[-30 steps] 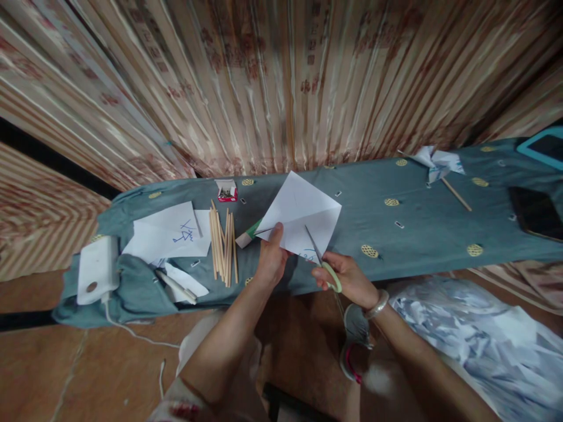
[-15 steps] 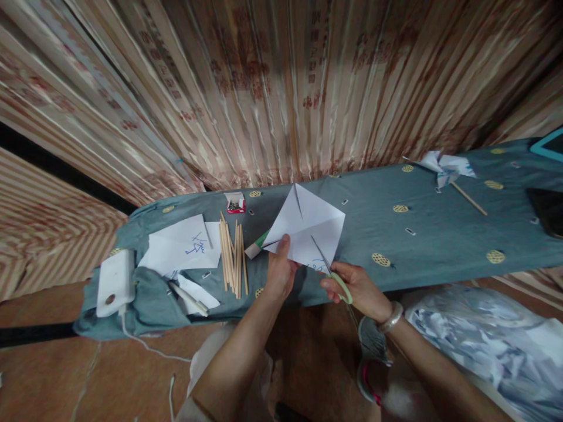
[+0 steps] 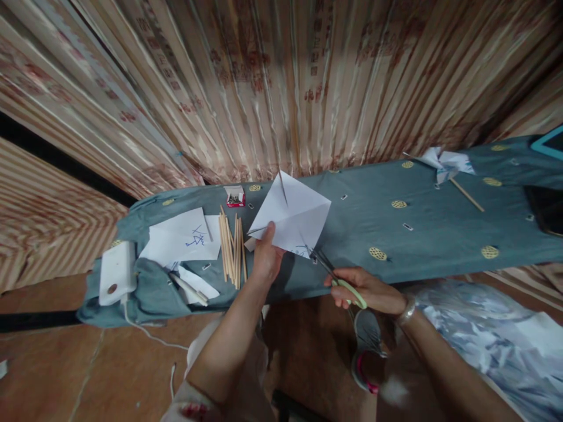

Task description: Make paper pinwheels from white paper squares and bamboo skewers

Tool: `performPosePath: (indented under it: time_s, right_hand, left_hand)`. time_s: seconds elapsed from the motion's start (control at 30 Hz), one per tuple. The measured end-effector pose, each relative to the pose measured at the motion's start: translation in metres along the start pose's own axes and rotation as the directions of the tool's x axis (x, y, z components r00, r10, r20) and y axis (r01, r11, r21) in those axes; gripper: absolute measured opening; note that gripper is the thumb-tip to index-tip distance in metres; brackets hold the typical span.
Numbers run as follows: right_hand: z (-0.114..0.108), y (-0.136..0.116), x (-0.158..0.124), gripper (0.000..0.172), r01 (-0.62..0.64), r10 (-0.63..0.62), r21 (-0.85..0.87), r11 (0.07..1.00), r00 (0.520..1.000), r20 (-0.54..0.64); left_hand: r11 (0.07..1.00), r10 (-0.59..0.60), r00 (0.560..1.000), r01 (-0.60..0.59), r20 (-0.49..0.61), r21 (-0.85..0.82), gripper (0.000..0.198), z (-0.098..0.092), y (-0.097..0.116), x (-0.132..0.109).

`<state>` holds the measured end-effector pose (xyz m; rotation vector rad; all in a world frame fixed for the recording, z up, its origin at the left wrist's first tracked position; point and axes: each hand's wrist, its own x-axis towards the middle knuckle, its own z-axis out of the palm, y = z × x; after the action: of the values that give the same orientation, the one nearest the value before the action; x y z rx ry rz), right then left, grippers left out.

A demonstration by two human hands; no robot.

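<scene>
My left hand [image 3: 265, 258] pinches the near-left corner of a white square paper sheet [image 3: 292, 217], held up over the blue-grey cloth-covered bench [image 3: 422, 234]. The sheet shows diagonal creases and a cut at its top corner. My right hand [image 3: 358, 288] grips green-handled scissors [image 3: 335, 275]; their blades point up-left and the tips touch the sheet's lower corner. A silver bangle sits on my right wrist.
Several wooden sticks [image 3: 231, 248] lie left of the sheet, with white papers [image 3: 182, 241], a pen [image 3: 190, 289], a white power bank [image 3: 115, 272] and a small red box of pins [image 3: 235, 198]. A paper pinwheel on a stick [image 3: 446, 165] lies far right. Patterned curtain behind.
The scissors came out of the sheet and drew back to the right, now touching only its lower corner. The sheet shifted slightly left and up in my left hand.
</scene>
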<state>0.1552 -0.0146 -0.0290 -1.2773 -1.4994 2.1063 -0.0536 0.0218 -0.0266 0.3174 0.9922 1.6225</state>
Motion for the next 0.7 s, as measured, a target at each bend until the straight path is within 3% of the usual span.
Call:
performPosePath:
  time_s: [0.1, 0.2, 0.27, 0.33, 0.4, 0.43, 0.53, 0.7]
  right_hand:
    - [-0.013, 0.001, -0.009, 0.044, 0.019, -0.019, -0.003, 1.0, 1.0, -0.014]
    - [-0.026, 0.0, -0.015, 0.044, 0.153, -0.15, -0.003, 0.988, 0.966, -0.211]
    - [-0.033, -0.001, -0.017, 0.045, 0.256, -0.241, -0.023, 0.967, 0.872, -0.427]
    - [-0.038, -0.002, -0.016, 0.044, 0.331, -0.302, -0.069, 0.941, 0.732, -0.611]
    - [-0.041, -0.003, -0.013, 0.041, 0.359, -0.339, -0.126, 0.925, 0.627, -0.702]
    - [-0.041, -0.003, -0.012, 0.04, 0.364, -0.353, -0.148, 0.919, 0.599, -0.719]
    - [-0.038, -0.006, -0.007, 0.041, 0.384, -0.365, -0.146, 0.912, 0.597, -0.714]
    - [-0.03, -0.009, 0.001, 0.048, 0.39, -0.299, -0.005, 0.921, 0.697, -0.652]
  left_hand:
    - [1.0, 0.004, 1.0, -0.004, -0.008, -0.003, 0.035, -0.004, 0.003, 0.002]
    - [1.0, -0.001, 1.0, 0.002, -0.008, 0.005, 0.032, -0.005, 0.002, 0.002]
    - [1.0, -0.01, 1.0, 0.009, 0.015, 0.027, 0.031, -0.005, 0.001, -0.001]
    - [0.998, -0.032, 0.998, 0.029, 0.051, 0.064, 0.028, -0.005, 0.0, -0.003]
    - [0.993, -0.06, 0.995, 0.051, 0.074, 0.11, 0.025, -0.005, -0.003, -0.006]
    - [0.989, -0.072, 0.994, 0.061, 0.082, 0.135, 0.024, -0.005, -0.004, -0.007]
    - [0.971, -0.121, 0.987, 0.096, 0.105, 0.218, 0.026, -0.006, -0.008, -0.009]
    - [0.928, -0.214, 0.965, 0.153, 0.151, 0.339, 0.03, -0.009, -0.013, -0.011]
